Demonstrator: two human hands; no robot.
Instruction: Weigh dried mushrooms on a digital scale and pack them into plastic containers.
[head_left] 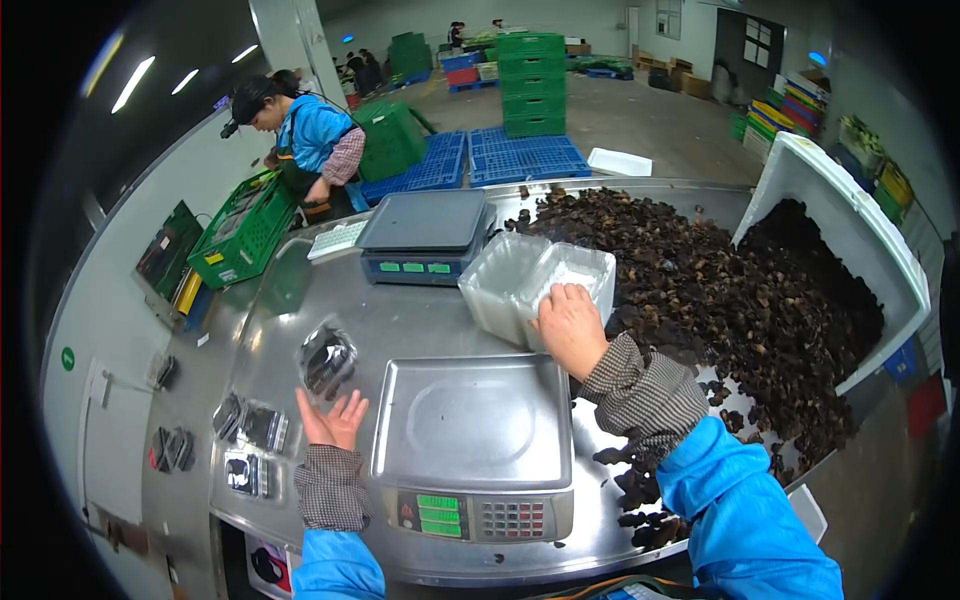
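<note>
**Right hand (575,328) at stacked clear boxes, left hand (333,418) free**

Right hand: fingers bent over the rim of the nested clear plastic boxes (590,262), beyond the near silver-topped electronic scale (475,425). Can't tell if it grips one; fingertips partly hidden. Left hand: fingers spread, holding nothing, left of the scale, just nearer than a clear plastic pack with dark contents (328,360).

Dark brown, crinkled fungus-like pieces (680,260) heaped on the metal surface (350,540), right and far right, spilling from a tipped white foam bin (790,160). More dark-filled clear packs (262,425) at left. Far scale, grey-topped and blue-bodied (425,222), behind the boxes.

Step, my judgement: getting one box off the stack, before filling and weighing; near scale pan is bare. Next move likely calls for peeling a single box free without dragging its neighbours, left hand ready to help.

Writing: both scales have green-lit displays, near one a keypad with small marks; too small to read reliably. No brand made out. Glare on packs; can't tell if labelled.
</note>
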